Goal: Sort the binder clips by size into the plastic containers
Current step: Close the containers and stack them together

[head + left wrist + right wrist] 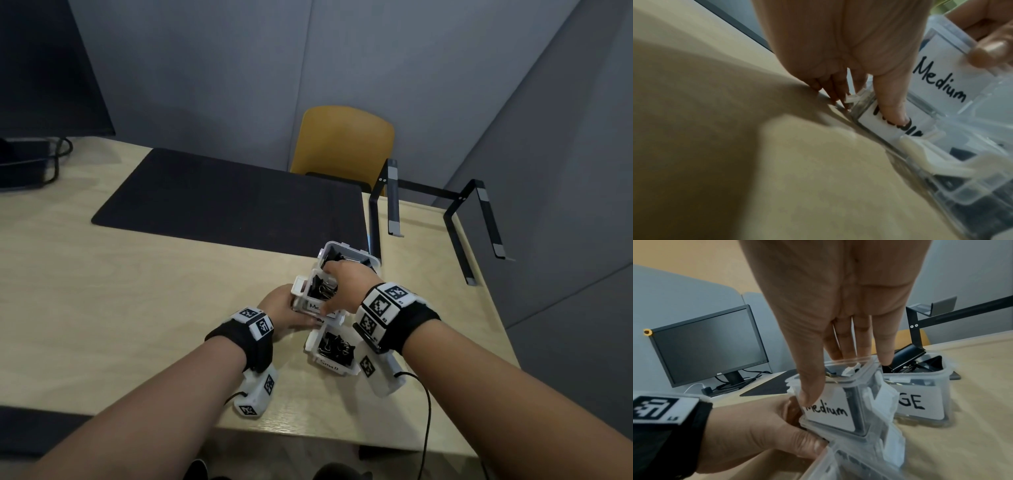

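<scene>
Three clear plastic containers stand in a row on the wooden table. The Large one [346, 247] is farthest and holds big black binder clips [910, 353]. Nearest me, the Small one [330, 366] is full of small clips [334, 344]. My right hand [342, 284] grips the Medium container [830, 417] from above, thumb on its front label and fingers over the far rim. It holds black clips [322, 289]. Directly under it sits another labelled container [875, 126], which my left hand [281, 308] pinches from the left, its thumb covering part of that label.
A black desk mat [233, 202] lies behind the containers. At the far left stands a dark monitor [709, 344] with cables. A black metal stand [462, 205] sits at the right, close to the Large container. Beyond the table is a yellow chair [342, 144].
</scene>
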Tool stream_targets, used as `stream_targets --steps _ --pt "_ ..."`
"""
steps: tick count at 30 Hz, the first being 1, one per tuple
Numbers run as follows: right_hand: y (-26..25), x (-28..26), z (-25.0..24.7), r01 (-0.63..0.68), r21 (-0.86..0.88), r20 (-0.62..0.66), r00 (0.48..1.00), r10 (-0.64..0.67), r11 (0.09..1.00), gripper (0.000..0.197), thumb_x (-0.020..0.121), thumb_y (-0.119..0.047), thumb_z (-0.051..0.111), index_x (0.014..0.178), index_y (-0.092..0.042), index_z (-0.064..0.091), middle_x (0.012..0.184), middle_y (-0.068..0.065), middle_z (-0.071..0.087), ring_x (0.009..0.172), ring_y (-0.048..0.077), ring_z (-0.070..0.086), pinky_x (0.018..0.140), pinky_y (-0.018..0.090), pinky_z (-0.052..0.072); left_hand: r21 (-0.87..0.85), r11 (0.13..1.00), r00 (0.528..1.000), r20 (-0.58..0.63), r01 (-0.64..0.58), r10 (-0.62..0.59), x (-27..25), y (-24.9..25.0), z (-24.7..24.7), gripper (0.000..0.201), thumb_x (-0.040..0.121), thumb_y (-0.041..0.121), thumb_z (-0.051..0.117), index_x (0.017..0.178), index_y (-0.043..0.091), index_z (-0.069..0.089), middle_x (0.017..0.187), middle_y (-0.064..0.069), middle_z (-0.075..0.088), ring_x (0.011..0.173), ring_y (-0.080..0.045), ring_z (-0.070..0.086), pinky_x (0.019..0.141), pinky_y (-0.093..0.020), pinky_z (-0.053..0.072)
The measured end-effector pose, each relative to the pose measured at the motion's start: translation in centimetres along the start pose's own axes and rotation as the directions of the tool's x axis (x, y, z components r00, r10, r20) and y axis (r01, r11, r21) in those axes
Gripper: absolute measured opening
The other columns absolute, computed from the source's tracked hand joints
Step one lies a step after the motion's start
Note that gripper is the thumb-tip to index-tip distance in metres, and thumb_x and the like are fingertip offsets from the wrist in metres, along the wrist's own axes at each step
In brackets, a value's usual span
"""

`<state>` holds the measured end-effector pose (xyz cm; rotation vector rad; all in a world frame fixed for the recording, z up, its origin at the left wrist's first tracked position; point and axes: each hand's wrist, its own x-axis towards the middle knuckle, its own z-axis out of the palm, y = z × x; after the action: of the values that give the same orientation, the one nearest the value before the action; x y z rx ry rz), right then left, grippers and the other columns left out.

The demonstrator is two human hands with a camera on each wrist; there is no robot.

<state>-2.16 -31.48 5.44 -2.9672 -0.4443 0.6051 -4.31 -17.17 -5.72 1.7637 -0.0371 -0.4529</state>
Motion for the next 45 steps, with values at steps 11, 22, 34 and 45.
stream_targets --steps 11,22,34,45 --pt "0.8 -0.5 1.5 -0.021 0.16 0.005 1.0 0.02 0.987 0.081 0.071 -0.027 0.078 0.139 -0.021 0.033 0.129 0.006 0.049 0.117 0.023 0.051 0.098 0.035 0.046 -0.224 0.974 0.995 0.094 0.046 -0.026 -0.3 -0.2 -0.3 0.059 0.053 0.008 0.082 0.108 0.011 0.061 0.107 -0.015 0.069 0.102 -0.032 0.066 0.088 -0.055 0.052" --pt "2.5 -1.1 -0.1 0.007 0.289 -0.16 0.986 0.041 0.957 0.073 0.072 -0.024 0.077 0.135 -0.018 0.041 0.127 0.001 0.055 0.112 0.016 0.053 0.091 0.025 0.044 -0.213 0.969 0.991 -0.015 0.125 -0.131 0.9 -0.1 0.6 0.043 0.055 0.03 0.067 0.098 0.027 0.067 0.102 -0.01 0.068 0.091 -0.031 0.063 0.078 -0.046 0.053" --pt "2.6 -1.0 1.3 -0.031 0.282 -0.108 0.992 0.064 0.959 0.074 0.072 -0.025 0.078 0.136 -0.018 0.04 0.129 0.002 0.053 0.115 0.019 0.052 0.094 0.028 0.044 -0.217 0.97 0.991 -0.056 0.107 -0.122 0.2 0.6 1.0 0.056 0.055 0.027 0.071 0.109 0.016 0.06 0.111 -0.016 0.065 0.101 -0.032 0.063 0.089 -0.048 0.053" --pt "1.1 -0.7 3.0 0.003 0.137 -0.131 0.991 0.015 0.991 0.057 0.073 -0.035 0.074 0.122 -0.021 0.048 0.115 0.001 0.054 0.106 0.019 0.054 0.089 0.029 0.045 -0.318 0.945 0.993 0.106 0.083 -0.052 -0.3 -0.3 0.4 0.04 0.069 -0.011 0.069 0.105 0.007 0.062 0.098 -0.014 0.07 0.092 -0.029 0.068 0.082 -0.041 0.057"
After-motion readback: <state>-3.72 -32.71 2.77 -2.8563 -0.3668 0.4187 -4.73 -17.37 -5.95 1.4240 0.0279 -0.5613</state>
